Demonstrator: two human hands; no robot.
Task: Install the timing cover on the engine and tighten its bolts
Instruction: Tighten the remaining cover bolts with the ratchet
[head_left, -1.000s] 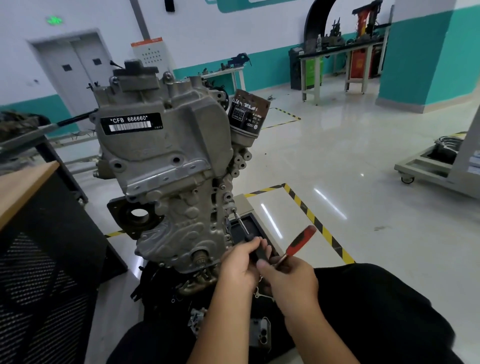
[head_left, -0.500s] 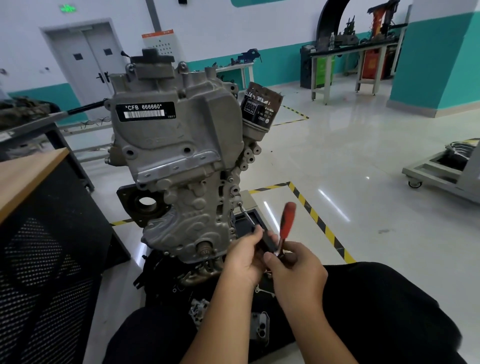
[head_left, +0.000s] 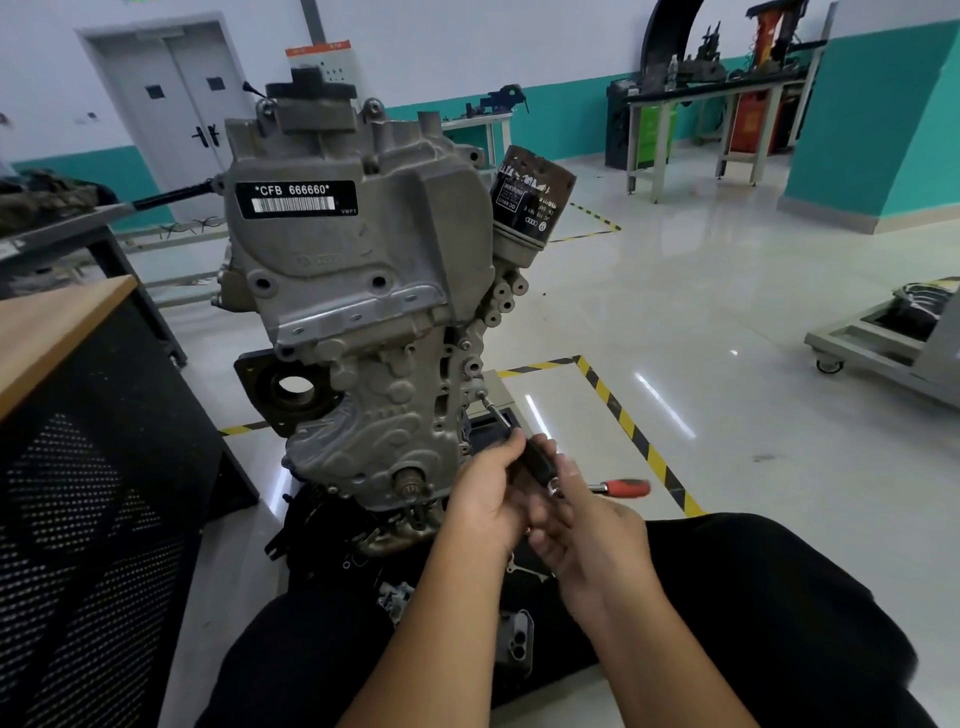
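The engine (head_left: 363, 312) stands upright on the floor (head_left: 701, 322) in front of the seated person, with the grey timing cover (head_left: 374, 415) already seated against its lower front face, below the plate reading "CFB 666660" (head_left: 295, 198). Both hands work at the cover's lower right edge. The left hand (head_left: 491, 493) curls its fingers round the black body of a ratchet tool (head_left: 540, 462), whose thin metal shaft (head_left: 496, 415) slants up and to the left until its tip meets a bolt (head_left: 482, 395) on the right side of the cover. The right hand (head_left: 587, 535) lies just beside the left, touching it, with thumb and fingers pinching the ratchet at its head; the red handle (head_left: 626, 487) sticks out to the right, roughly level, past the fingertips. The cover thus sits just above and left of both hands, reached only through the shaft.

A brown oil filter (head_left: 530, 200) is mounted at the engine's upper right. A wooden-topped bench (head_left: 57, 322) with a black mesh front stands at the left edge of view. A phone (head_left: 514, 644) lies on the floor between the person's legs, which wear black trousers (head_left: 779, 597). Yellow-and-black tape (head_left: 631, 428) marks the floor behind the hands.
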